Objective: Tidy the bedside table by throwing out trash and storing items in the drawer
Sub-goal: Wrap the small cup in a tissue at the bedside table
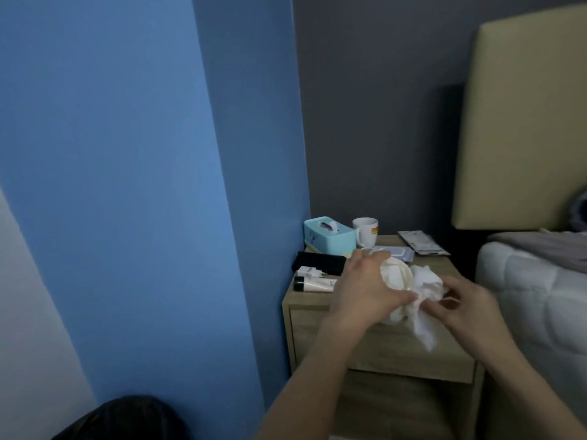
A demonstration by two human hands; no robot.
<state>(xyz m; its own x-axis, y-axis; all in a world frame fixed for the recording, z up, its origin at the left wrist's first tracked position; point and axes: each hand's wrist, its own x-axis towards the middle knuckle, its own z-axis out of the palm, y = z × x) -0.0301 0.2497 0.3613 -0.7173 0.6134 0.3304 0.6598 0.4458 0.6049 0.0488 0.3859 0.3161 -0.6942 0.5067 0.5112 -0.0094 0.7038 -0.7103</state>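
Observation:
Over the front of the wooden bedside table (308, 301), my left hand (365, 290) grips a cream paper cup (492, 274) lying on its side, with crumpled white tissue (425, 284) bunched against it. My right hand (467, 304) pinches the tissue from the right, and a tail of it hangs down over the closed drawer front (381, 350). On the tabletop lie a black phone (320, 262), a white charger plug (313, 272) and a white tube with a black cap (314, 284).
A teal tissue box (328, 235) and a white mug (366, 230) stand at the table's back. Flat packets (421, 242) lie at the back right. The bed's mattress (533, 293) and beige headboard (524, 122) are on the right, a blue wall on the left, a dark bag (127, 417) below.

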